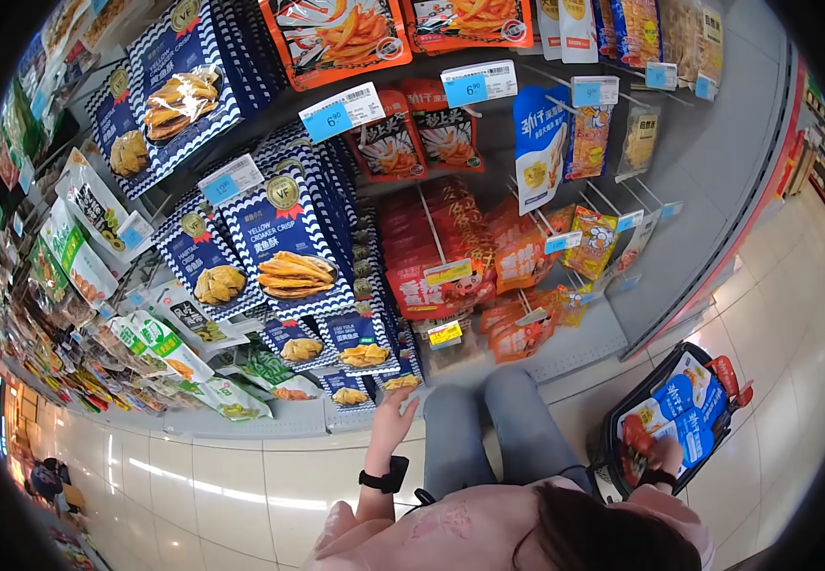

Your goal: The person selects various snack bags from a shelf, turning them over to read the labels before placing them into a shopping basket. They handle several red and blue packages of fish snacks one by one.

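My left hand (392,424) is raised at the foot of the shelf, its fingers apart and nothing visible in it, close to the lowest blue-and-white snack packs (347,388). A black band with a dark device circles that wrist. At the right, my right hand (662,459) is inside a black basket (612,447) on the floor, by red packs (635,434) and blue-and-white packs (696,440). Its fingers are partly hidden, and I cannot make out whether it grips a pack.
Hanging snack packs fill the shelf, among them large blue packs (289,249), red packs (432,247) and green-and-white packs (78,252). Price tags (341,112) stick out on hooks. A grey shelf base (579,344) runs above the tiled floor (213,481). A person (48,479) is far left.
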`<state>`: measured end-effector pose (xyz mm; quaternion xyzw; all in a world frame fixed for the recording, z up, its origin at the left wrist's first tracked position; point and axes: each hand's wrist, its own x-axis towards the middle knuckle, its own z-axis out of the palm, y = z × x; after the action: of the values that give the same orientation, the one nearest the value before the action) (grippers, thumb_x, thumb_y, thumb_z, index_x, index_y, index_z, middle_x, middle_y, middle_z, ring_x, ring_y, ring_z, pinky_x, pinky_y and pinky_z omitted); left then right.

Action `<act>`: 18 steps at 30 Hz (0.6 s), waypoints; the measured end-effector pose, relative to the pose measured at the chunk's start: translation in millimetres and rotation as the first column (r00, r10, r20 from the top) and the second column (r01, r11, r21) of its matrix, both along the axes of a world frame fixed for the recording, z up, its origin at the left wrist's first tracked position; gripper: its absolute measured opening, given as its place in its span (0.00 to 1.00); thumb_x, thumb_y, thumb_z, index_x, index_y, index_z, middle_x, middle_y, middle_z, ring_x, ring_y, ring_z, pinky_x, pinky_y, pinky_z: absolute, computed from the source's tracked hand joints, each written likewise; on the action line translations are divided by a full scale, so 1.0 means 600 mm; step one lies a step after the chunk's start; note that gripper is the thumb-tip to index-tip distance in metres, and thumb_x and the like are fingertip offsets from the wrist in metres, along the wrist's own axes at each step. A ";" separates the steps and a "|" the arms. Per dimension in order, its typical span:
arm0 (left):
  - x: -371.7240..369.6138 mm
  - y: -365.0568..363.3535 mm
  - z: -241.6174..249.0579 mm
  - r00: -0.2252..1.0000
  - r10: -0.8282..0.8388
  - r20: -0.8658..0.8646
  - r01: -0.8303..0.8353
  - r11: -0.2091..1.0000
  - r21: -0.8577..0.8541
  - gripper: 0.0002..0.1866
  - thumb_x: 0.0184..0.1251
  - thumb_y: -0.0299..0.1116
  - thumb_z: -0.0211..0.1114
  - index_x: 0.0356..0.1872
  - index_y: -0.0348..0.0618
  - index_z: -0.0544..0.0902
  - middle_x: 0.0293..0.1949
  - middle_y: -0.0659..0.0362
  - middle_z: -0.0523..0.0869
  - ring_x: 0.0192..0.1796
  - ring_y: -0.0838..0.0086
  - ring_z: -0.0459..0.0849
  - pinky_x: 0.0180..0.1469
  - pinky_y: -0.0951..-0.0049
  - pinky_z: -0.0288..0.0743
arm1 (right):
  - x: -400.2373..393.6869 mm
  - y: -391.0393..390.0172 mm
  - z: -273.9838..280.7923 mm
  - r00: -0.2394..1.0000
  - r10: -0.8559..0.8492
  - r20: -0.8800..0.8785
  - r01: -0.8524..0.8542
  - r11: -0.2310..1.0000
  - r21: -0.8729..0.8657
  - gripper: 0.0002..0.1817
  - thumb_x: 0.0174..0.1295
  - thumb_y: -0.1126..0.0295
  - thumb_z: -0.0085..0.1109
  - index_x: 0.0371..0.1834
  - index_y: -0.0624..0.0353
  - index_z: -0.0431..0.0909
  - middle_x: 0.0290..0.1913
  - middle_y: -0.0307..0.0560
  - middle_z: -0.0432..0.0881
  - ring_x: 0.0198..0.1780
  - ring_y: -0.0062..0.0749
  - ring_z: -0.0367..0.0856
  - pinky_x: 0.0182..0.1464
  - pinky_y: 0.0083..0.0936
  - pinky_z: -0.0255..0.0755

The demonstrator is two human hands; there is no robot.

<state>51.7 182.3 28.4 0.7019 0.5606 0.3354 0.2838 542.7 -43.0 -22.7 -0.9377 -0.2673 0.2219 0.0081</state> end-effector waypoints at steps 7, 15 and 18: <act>0.032 -0.010 0.008 0.994 -0.105 -0.011 0.105 0.994 -0.012 0.13 0.54 0.32 0.59 0.40 0.38 0.76 0.38 0.48 0.78 0.42 0.57 0.77 0.43 0.68 0.70 | -0.033 0.183 0.169 0.866 0.469 0.174 -0.500 0.789 0.358 0.13 0.47 0.62 0.54 0.23 0.63 0.78 0.18 0.51 0.77 0.25 0.41 0.78 0.28 0.31 0.69; 0.094 -0.011 0.091 0.980 -0.199 0.002 0.198 0.973 0.117 0.30 0.50 0.31 0.63 0.56 0.41 0.63 0.54 0.49 0.68 0.54 0.62 0.69 0.53 0.71 0.64 | -0.205 0.290 0.279 0.608 0.743 -0.280 -0.113 0.430 0.896 0.10 0.56 0.71 0.50 0.34 0.68 0.73 0.18 0.45 0.78 0.18 0.30 0.78 0.23 0.22 0.69; 0.114 0.002 0.109 0.962 -0.256 0.099 0.231 0.949 0.214 0.43 0.45 0.30 0.66 0.61 0.37 0.50 0.57 0.47 0.63 0.59 0.61 0.62 0.59 0.67 0.56 | -0.234 0.305 0.298 0.385 0.801 -0.459 0.082 0.465 0.881 0.09 0.55 0.74 0.51 0.35 0.70 0.71 0.17 0.42 0.75 0.15 0.25 0.76 0.18 0.16 0.66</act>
<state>120.0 183.4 93.7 0.7682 0.4140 0.3961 0.2857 402.4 140.1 156.2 -0.4759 -0.5234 0.4985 0.5011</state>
